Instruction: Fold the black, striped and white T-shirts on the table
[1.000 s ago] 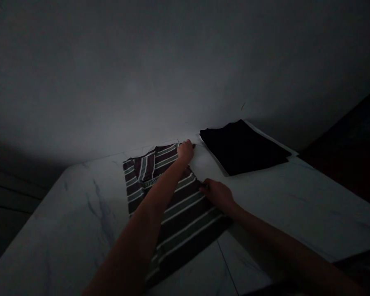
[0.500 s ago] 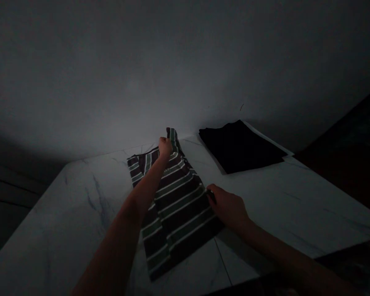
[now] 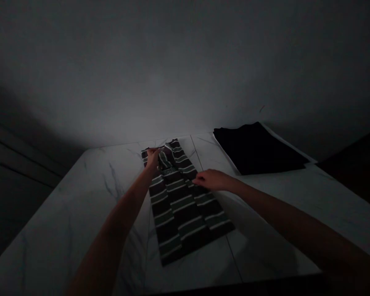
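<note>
Pressed flat with fingers spread, my right hand (image 3: 211, 180) lay on the right edge of the striped shirt (image 3: 181, 201), while my left hand (image 3: 152, 158) rested at the shirt's far end by the collar, its fingers too dim for me to tell whether they pinched cloth. That shirt lay folded into a long strip on the white marble table (image 3: 80, 213). Well apart to the right, near the wall (image 3: 172, 74), a folded black garment (image 3: 255, 150) lay on the same table.

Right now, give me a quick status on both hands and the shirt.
Left hand on the collar end of the striped shirt. Right hand flat on its right edge. Shirt folded narrow on the table. Black cloth lies apart.
</note>
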Demonstrator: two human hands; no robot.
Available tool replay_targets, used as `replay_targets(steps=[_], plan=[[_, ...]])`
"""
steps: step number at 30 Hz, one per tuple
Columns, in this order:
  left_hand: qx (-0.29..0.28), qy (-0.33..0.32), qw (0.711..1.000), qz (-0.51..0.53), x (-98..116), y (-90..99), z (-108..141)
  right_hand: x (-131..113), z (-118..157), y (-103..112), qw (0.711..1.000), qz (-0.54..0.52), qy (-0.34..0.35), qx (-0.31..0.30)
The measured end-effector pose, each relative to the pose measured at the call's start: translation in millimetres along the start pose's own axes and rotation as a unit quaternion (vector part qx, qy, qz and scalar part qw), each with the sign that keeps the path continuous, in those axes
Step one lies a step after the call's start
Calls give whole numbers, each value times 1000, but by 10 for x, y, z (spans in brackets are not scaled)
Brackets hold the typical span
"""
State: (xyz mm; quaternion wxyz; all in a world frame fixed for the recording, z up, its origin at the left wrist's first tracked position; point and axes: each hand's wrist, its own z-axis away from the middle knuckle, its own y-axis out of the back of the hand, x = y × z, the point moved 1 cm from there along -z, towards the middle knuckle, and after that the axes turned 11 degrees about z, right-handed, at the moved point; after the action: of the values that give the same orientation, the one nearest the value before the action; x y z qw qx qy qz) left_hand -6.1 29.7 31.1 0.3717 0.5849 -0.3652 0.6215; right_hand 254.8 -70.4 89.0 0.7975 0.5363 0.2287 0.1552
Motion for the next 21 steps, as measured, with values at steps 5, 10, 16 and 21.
replay_targets(steps=[5, 10, 16, 21], plan=[[-37, -48, 993, -103, 161, -243, -77, 0, -846, -45, 978, 21, -34, 206], [-10, -141, 955, -261, 150, -182, 35, 60, -1443, -101, 972, 35, 6, 233], [-9, -127, 904, -408, -49, -45, 67, 154, -1885, -68, 977, 56, 12, 207], [3, -119, 897, -427, -140, -37, 69, 192, -2000, -159, 977, 67, -2, 202]])
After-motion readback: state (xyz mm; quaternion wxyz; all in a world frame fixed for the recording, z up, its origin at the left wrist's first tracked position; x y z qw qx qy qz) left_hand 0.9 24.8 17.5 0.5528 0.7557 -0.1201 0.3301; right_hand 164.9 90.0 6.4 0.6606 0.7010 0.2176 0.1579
